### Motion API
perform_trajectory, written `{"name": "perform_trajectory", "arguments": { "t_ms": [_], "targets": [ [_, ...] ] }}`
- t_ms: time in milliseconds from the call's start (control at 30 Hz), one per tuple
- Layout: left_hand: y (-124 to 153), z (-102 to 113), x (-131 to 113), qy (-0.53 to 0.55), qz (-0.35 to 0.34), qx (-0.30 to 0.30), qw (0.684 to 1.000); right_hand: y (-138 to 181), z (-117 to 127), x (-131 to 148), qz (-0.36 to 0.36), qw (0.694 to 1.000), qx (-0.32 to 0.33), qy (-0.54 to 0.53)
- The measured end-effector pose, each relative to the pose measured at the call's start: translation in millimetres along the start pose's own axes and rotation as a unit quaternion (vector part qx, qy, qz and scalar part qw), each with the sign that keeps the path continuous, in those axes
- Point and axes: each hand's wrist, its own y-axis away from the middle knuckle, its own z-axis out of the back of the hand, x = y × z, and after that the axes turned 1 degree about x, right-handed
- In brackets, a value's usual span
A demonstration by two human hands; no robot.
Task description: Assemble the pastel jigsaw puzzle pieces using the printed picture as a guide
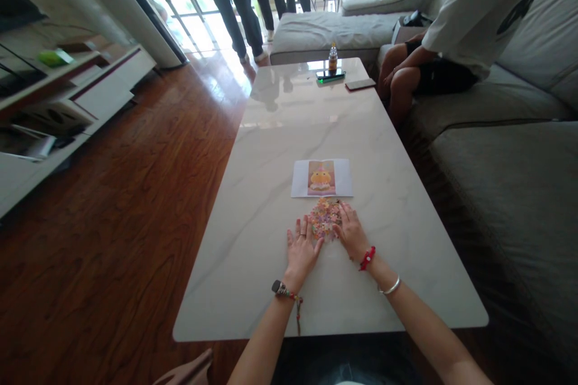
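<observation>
Lying between both hands' grips, puzzle pieces, left hand, right hand

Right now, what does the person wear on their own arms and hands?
Both forearms are bare, no sleeves. The left hand has a ring on one finger; its wrist bears a dark watch with a beaded cord. Behind the right hand sit a red bracelet and a silver bangle.
</observation>
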Motion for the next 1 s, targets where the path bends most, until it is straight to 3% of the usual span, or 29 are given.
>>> {"name": "perform_trajectory", "arguments": {
  "t_ms": [100,233,333,533,733,900,1000],
  "targets": [
    [4,2,4,0.0,-0.006,0.003,1.0,20,22,-11,0.034,0.999,-0.007,-0.031],
    [7,4,8,0.001,-0.018,0.0,1.0,60,39,-23,0.08,0.995,0.048,-0.022],
    [6,4,6,0.005,-0.013,-0.016,1.0,76,37,-24,0.045,0.998,0.05,0.011],
    [2,6,8,0.025,-0.015,-0.089,0.996,50,21,-16,0.02,0.998,0.048,-0.022],
    [1,10,15,0.106,-0.079,-0.147,0.98,21,13,-11,0.017,0.996,0.015,-0.086],
    [3,8,8,0.142,-0.106,-0.143,0.974,29,15,-2,0.01,0.993,-0.05,-0.102],
    [-2,10,4,0.138,-0.1,-0.157,0.973,39,15,2,0.007,0.997,-0.046,-0.067]
  ]
}}
